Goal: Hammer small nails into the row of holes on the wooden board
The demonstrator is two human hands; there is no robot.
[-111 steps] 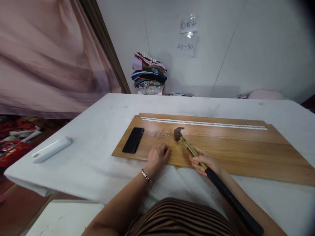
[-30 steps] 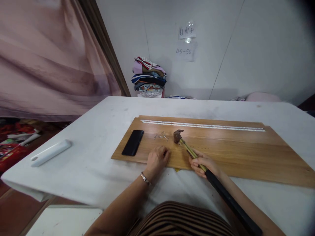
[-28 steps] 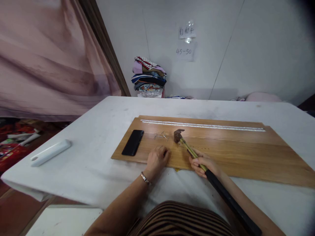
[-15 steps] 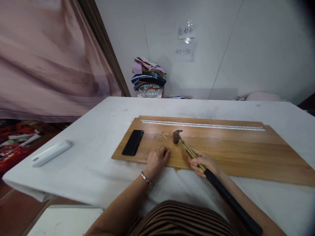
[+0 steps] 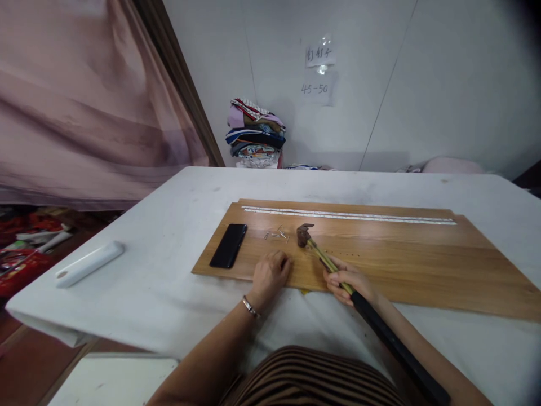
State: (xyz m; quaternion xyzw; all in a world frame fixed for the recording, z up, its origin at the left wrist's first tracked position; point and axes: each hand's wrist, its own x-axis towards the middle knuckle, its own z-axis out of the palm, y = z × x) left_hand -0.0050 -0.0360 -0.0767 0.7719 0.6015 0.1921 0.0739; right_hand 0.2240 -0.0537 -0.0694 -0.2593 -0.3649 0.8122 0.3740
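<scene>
My right hand (image 5: 349, 281) is wrapped round the yellow shaft of a claw hammer (image 5: 391, 338), well ahead of its long black grip. The rusty hammer head lies over the wooden board (image 5: 422, 259), claw pointing right. My left hand (image 5: 270, 273) rests on the board's near edge, fingers curled in and closed, with nothing visible in them. Just beyond it is a small scatter of nails (image 5: 276, 232). To its left lies a black phone (image 5: 228, 246). Several small dark dots (image 5: 346, 255) run in a row on the board, right of the hammer head.
Two white measuring strips (image 5: 346, 216) run along the board's far side. The white-covered table (image 5: 160, 237) carries a white, handle-shaped object (image 5: 89, 264) at the left. Folded clothes (image 5: 256, 135) are stacked behind the table, against a wall with paper signs (image 5: 318, 87). A pink curtain (image 5: 84, 101) hangs at the left.
</scene>
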